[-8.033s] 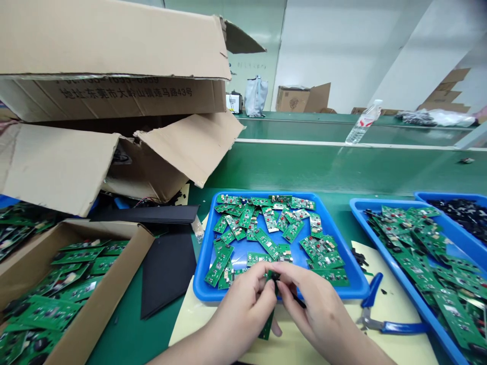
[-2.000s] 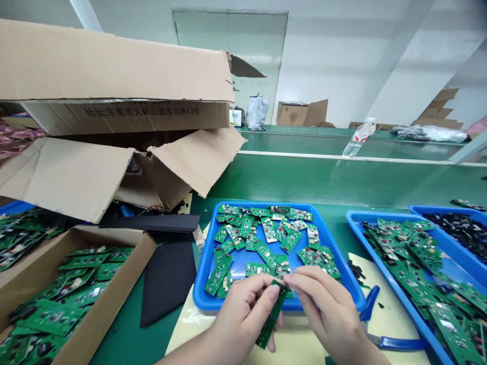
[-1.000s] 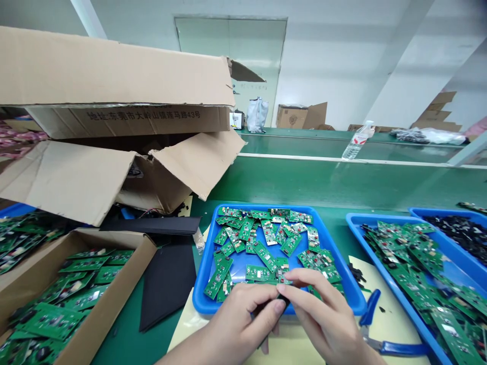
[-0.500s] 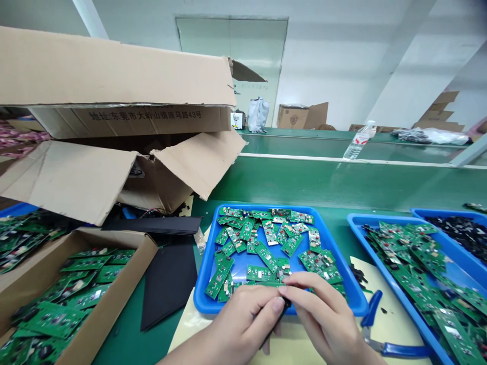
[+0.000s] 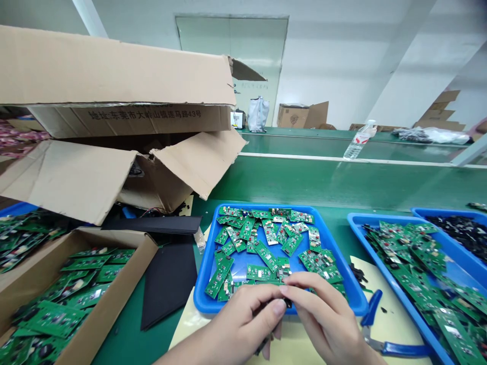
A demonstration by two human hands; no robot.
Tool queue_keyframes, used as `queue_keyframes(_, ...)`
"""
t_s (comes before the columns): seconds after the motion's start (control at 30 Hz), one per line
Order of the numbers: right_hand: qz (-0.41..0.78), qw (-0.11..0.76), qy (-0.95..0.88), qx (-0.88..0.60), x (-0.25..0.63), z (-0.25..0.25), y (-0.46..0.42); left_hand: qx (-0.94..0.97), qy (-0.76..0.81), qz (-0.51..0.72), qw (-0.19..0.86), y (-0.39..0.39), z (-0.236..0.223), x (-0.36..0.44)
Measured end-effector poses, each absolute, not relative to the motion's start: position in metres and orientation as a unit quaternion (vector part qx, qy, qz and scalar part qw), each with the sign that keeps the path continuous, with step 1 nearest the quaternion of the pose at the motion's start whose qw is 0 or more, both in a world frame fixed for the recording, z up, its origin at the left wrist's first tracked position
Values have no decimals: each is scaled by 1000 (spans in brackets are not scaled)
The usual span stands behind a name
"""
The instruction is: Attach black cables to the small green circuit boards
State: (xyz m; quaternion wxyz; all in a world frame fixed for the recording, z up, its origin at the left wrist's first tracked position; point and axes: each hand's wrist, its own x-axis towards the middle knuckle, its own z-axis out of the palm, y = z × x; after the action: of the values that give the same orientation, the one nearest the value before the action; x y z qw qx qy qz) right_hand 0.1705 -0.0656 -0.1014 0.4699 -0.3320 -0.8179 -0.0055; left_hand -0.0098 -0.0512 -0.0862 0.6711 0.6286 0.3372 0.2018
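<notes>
Glossy panel faces left hand gripping board (slim).

I hold a narrow circuit board — slanting, mostly hidden in my left hand — its black piece showing by the near edge of the blue tray.

Just past the fingers, the blue tray is smooth, shiny plastic, and the flat green boards in it look hard and a bit glossy. The yellow paper under the fingers looks smooth. Right of them, the cutters have shiny blue plastic handles; left of them, the box is dull brown cardboard.
</notes>
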Motion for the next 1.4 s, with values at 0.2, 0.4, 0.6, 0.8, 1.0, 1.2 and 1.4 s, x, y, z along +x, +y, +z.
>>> queue_keyframes(0.2,-7,473,-816,-332,170,-100,-66,623,329,207,679,-51,-85,-9)
queue_keyframes(0.4,-5,486,-809,-330,170,-99,-66,597,303,230,707,-50,-82,-8)
queue_keyframes(0.6,-14,487,-808,-332,169,-99,-65,582,304,244,713,-52,-84,-7)
queue_keyframes(0.8,-10,488,-799,-350,170,-101,-65,561,333,283,703,-51,-86,-7)
queue_keyframes(1.0,-4,494,-792,-358,172,-104,-66,555,345,263,710,-51,-85,-7)
queue_keyframes(1.2,-22,504,-792,-344,172,-100,-66,547,349,236,723,-50,-91,-6)
queue_keyframes(1.4,-9,504,-786,-358,171,-104,-67,529,355,225,737,-50,-90,-5)
